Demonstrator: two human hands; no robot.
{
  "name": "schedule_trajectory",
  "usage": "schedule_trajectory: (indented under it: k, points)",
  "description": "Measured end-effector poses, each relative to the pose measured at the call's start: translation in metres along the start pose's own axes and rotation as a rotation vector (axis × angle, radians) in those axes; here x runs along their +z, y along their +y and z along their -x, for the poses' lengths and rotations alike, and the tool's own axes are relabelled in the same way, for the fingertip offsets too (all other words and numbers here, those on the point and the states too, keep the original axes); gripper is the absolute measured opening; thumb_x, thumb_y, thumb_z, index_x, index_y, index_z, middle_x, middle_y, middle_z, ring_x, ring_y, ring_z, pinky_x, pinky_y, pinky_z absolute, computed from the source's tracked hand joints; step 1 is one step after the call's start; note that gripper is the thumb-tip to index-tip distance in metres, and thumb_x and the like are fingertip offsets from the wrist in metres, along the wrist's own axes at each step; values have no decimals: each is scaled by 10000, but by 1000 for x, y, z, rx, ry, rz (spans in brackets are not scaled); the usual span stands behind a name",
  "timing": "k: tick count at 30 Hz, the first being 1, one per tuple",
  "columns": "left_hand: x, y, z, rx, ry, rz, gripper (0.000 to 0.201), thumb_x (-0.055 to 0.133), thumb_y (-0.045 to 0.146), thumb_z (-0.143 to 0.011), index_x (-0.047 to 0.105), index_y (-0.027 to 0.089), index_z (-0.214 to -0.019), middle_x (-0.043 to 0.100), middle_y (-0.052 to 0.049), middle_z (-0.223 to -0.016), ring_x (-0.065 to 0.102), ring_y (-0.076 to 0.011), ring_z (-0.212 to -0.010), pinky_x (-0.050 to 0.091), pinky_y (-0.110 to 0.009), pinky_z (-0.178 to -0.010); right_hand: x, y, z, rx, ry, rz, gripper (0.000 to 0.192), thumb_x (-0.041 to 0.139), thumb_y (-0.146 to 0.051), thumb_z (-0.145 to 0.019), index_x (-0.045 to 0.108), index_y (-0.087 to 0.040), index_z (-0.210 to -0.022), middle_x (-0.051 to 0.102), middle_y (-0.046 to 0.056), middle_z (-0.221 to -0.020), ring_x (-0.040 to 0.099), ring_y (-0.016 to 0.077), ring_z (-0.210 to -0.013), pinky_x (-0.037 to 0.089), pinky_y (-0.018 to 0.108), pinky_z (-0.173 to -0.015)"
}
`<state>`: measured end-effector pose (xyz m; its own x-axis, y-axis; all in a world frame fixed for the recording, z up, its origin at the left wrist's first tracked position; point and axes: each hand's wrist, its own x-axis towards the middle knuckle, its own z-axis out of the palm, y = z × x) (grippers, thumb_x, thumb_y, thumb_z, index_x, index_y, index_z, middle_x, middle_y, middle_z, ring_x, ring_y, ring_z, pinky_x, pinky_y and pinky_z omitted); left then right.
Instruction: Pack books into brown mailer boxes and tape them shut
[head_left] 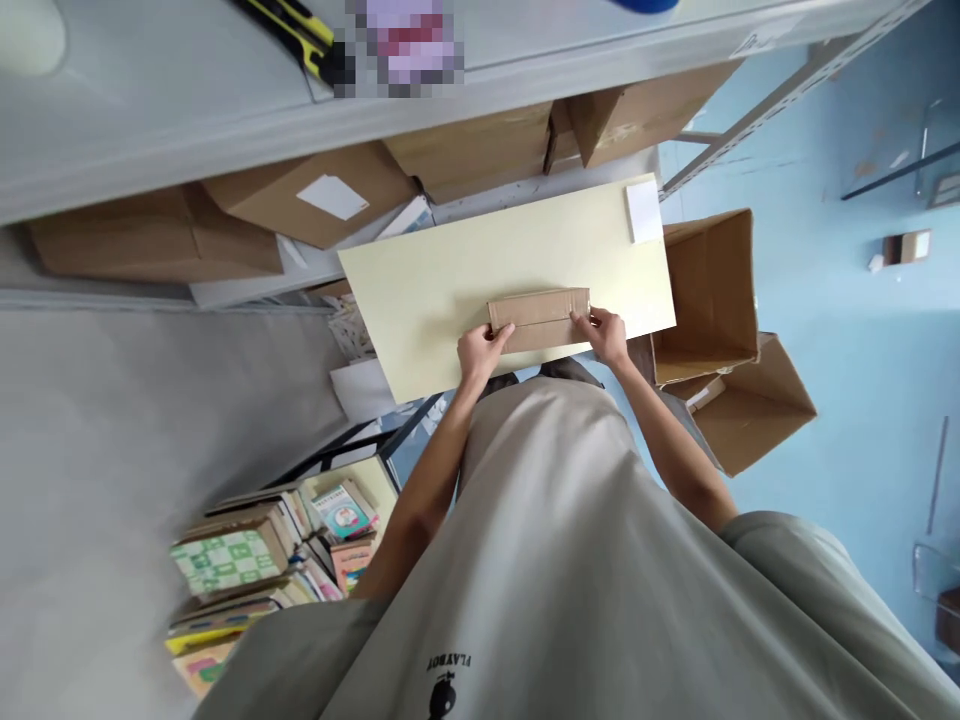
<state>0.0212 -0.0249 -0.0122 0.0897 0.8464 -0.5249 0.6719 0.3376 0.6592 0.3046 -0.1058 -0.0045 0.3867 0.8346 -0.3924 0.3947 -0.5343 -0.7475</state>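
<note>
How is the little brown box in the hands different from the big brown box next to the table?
The small box is taped shut and flat; the big box stands open, flaps up. The small box lies on the pale board, held by the left hand and right hand; nobody touches the big box on the floor. Both are brown cardboard.

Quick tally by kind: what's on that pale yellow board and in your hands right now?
Small cardboard box, held at its ends by left hand and right hand: 1
White card at the far corner of the pale yellow board: 1
Hands: 2
Total: 4
</note>
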Motion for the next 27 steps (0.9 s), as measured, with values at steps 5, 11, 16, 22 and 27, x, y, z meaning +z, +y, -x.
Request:
schedule_trajectory:
  k: [5, 11, 16, 22, 27]
  points:
    - [-4, 3, 10, 37, -91, -12, 531, 780, 533, -958, 492, 238, -624, 509, 33, -606, 507, -160, -697, 312, -281, -665, -8, 3, 44, 50, 141, -81, 864, 737, -1015, -892, 930, -194, -1079, 908, 196, -1292, 868, 388, -1080, 716, 470, -957]
    - [17, 34, 9, 123, -170, -96, 485, 757, 577, -943, 595, 216, -662, 550, 29, -624, 537, -159, -711, 327, -275, -665, -31, 44, 66, 119, 220, -181, 783, 742, -960, -928, 958, -226, -1093, 917, 160, -1298, 864, 403, -1199, 699, 488, -1036]
    - [56, 80, 13, 159, -125, -90, 432, 773, 614, -909, 717, 223, -734, 682, 1, -690, 666, -212, -774, 438, -291, -700, -71, 83, 48, 122, 205, -330, 749, 755, -923, -959, 971, -247, -1197, 902, 146, -1353, 848, 385, -1250, 709, 495, -1056]
    - [149, 180, 25, 132, -147, -39, 307, 821, 537, -929, 872, 237, -967, 918, -58, -1043, 844, -334, -1029, 636, -367, -888, -176, 144, 34, 114, 303, -471, 677, 808, -852, -982, 950, -296, -1342, 831, 133, -1490, 795, 375, -1388, 733, 500, -1104]
    - [282, 261, 19, 255, -367, -97, 274, 883, 434, -1002, 902, 257, -1210, 928, -105, -1288, 882, -381, -1221, 658, -405, -1042, -255, 232, 41, 340, 540, -501, 728, 786, -867, -943, 915, -231, -1272, 861, 180, -1408, 804, 416, -1357, 659, 603, -1215]
